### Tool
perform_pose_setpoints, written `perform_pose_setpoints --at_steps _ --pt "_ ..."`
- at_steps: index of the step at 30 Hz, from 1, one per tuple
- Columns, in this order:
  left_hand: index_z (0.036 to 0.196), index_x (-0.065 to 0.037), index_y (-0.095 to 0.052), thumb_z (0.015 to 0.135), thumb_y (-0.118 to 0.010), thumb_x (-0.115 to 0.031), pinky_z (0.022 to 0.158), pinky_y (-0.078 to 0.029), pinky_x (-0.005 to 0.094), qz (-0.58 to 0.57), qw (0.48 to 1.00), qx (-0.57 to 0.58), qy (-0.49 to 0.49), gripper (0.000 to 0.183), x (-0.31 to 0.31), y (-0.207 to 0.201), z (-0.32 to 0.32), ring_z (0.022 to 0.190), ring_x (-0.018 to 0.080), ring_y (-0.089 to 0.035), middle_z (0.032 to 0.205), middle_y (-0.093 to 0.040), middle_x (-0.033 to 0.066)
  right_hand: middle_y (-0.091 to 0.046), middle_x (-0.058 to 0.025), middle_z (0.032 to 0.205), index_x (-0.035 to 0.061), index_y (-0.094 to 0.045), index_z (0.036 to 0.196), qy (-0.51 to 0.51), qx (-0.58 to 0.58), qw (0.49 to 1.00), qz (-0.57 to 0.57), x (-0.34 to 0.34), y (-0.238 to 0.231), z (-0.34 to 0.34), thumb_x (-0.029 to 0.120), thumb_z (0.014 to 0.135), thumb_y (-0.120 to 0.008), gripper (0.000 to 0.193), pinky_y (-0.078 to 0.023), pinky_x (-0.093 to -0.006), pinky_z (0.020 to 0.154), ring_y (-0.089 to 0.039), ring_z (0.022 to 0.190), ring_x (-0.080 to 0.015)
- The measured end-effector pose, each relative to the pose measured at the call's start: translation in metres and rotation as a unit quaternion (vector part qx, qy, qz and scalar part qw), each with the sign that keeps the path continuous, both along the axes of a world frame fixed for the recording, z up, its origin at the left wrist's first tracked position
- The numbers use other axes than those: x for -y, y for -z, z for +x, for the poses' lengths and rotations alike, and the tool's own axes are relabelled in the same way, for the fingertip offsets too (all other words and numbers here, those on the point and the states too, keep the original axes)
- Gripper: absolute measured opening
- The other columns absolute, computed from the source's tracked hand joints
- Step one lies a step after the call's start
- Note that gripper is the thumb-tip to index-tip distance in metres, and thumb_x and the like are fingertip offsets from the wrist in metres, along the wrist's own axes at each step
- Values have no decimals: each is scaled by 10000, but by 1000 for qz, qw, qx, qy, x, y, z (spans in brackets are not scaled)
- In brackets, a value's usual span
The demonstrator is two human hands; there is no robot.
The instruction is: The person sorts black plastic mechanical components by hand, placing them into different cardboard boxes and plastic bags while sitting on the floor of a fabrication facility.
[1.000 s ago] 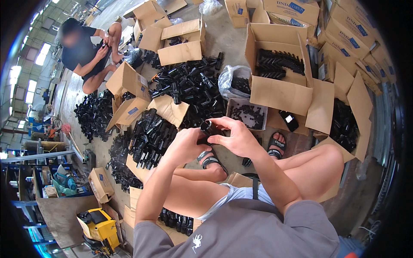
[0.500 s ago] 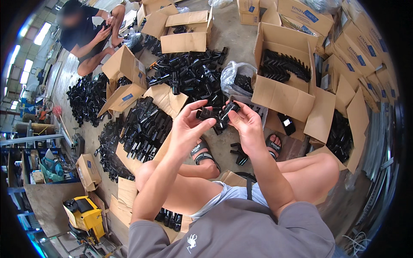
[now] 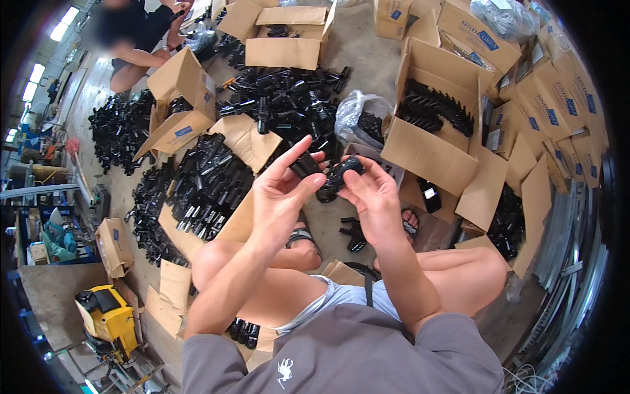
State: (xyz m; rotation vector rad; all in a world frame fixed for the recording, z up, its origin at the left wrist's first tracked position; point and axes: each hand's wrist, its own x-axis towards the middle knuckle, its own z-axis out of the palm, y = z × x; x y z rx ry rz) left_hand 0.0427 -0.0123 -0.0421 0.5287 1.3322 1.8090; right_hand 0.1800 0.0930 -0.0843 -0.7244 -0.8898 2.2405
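In front of me, above the floor, both hands hold glossy black tube-shaped fitting pieces. My left hand [image 3: 281,190] pinches a short black tube fitting [image 3: 304,164] between thumb and fingers. My right hand [image 3: 373,194] grips a black fitting [image 3: 338,178] with the thumb pressed on its upper end. The two pieces meet or overlap between my hands; whether they are joined as one part I cannot tell. Beyond them lies a large loose heap of similar black fittings [image 3: 282,98]. A few black fittings [image 3: 354,235] lie on the floor below my right hand.
An open carton [image 3: 430,154] with rows of black parts stands ahead right, beside a clear plastic bag [image 3: 351,118]. More fittings lie stacked on cardboard [image 3: 210,187] at left. Another person [image 3: 134,33] sits at far left. Stacked cartons [image 3: 545,98] line the right; a yellow machine [image 3: 115,322] stands lower left.
My view has shifted slightly. The black pieces have turned a little between my hands and sit closer together. The other person leans lower, with an arm reaching behind the open box.
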Motion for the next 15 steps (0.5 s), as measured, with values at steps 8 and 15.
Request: perform_pose_setpoints --at_steps 8,15 --pt "1418 -14 -571 903 -721 55 955 -545 302 -17 995 -102 -12 541 7 -28 -58 1079 177 -690 1166 -719 117 -707 -76 1012 22 -646 1211 81 215 969 87 -127 70 -15 269 1025 -637 309 -573 -308 825 -698 875 -162" --pt "1323 -14 -661 848 -741 125 919 -560 266 -52 980 -187 -41 501 0 -26 -70 1081 134 -665 1171 -710 77 -745 -155 1001 12 -705 1137 -120 503 766 381 -214 218 -63 210 995 -600 266 -578 -366 817 -733 925 -241"
